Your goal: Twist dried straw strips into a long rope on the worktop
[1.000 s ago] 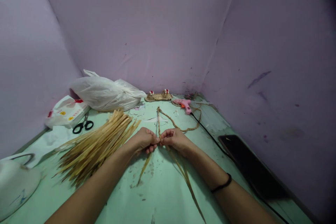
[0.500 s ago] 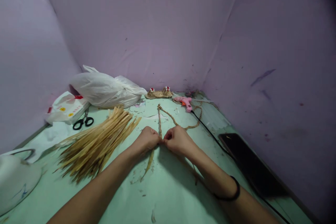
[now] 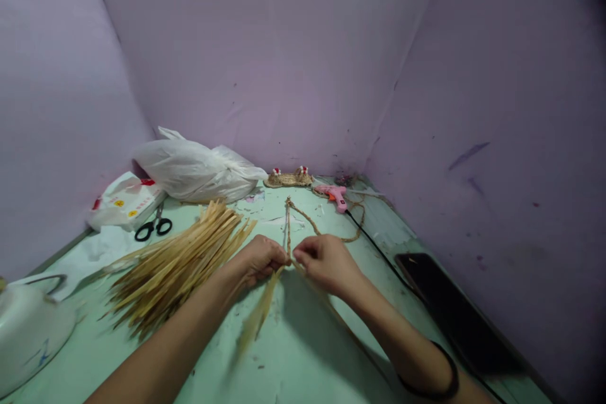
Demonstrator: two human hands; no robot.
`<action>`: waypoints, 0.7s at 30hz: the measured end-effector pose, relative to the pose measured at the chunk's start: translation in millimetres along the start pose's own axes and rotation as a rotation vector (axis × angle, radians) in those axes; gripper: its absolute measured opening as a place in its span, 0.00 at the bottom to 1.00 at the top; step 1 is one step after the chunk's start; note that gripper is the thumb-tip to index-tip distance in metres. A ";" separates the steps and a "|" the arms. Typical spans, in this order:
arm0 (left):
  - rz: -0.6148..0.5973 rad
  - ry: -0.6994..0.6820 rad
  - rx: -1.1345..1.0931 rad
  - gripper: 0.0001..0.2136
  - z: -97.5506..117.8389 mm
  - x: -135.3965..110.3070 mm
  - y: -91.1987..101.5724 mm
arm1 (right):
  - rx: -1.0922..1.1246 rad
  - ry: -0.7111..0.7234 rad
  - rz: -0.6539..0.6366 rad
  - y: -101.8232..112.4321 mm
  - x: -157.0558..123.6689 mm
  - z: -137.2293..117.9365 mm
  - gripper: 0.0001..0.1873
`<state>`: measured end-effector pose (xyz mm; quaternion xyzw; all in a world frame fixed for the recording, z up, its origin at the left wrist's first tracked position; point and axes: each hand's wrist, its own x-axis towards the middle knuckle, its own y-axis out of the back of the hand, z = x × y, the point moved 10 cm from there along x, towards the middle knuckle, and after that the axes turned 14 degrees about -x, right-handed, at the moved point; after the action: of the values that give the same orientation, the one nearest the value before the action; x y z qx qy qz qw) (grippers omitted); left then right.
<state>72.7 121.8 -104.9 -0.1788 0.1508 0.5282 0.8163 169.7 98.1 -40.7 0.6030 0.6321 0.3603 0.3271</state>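
A thin braided cord of dried plant fibre (image 3: 288, 227) runs from its far end on the table straight toward me. My left hand (image 3: 262, 259) is closed, pinching the cord's near end. Loose fibre strands (image 3: 261, 315) hang below that hand, smeared by motion. Just to the right, my right hand (image 3: 324, 262) is closed in a pinch on a fibre strand that trails down toward me along the right forearm. A small gap parts the two hands. Another length of the braid (image 3: 353, 238) loops away behind my right hand.
Left of my hands lies a bundle of dried strips (image 3: 177, 265), with black-handled scissors (image 3: 154, 228) beyond it. A white plastic bag (image 3: 199, 170), a woven piece with red-and-white decorations (image 3: 288, 179), and a pink glue gun (image 3: 335, 194) line the back. A black phone-like slab (image 3: 454, 309) lies right.
My hands have come slightly apart, the right one moving right and upward. The loose strands below have swung left and now blur. The view has tilted slightly upward.
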 end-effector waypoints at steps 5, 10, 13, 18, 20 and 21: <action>-0.018 0.007 0.014 0.04 1.9 -0.9 1.2 | 0.608 -0.290 -0.262 -40.4 3.8 18.6 0.04; 0.001 -0.023 0.102 0.02 5.2 -3.4 -2.1 | 0.569 -0.331 -0.343 -61.6 -1.4 20.4 0.07; 0.003 -0.133 0.286 0.03 15.7 -4.4 -4.0 | 0.523 -0.323 -0.272 -57.5 3.5 30.4 0.06; 0.138 -0.220 0.721 0.05 33.1 -11.5 2.4 | 0.562 -0.332 -0.226 -57.7 7.4 34.7 0.03; 0.230 -0.251 0.842 0.05 39.8 -20.5 0.4 | 0.603 -0.368 -0.225 -60.1 6.1 35.8 0.02; 0.275 -0.264 0.877 0.05 41.5 -26.4 -2.9 | 0.629 -0.383 -0.227 -61.7 5.3 36.3 0.02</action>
<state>67.2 118.1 -56.1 0.2728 0.2769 0.5362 0.7493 167.7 104.8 -112.1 0.6564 0.7020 -0.0088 0.2763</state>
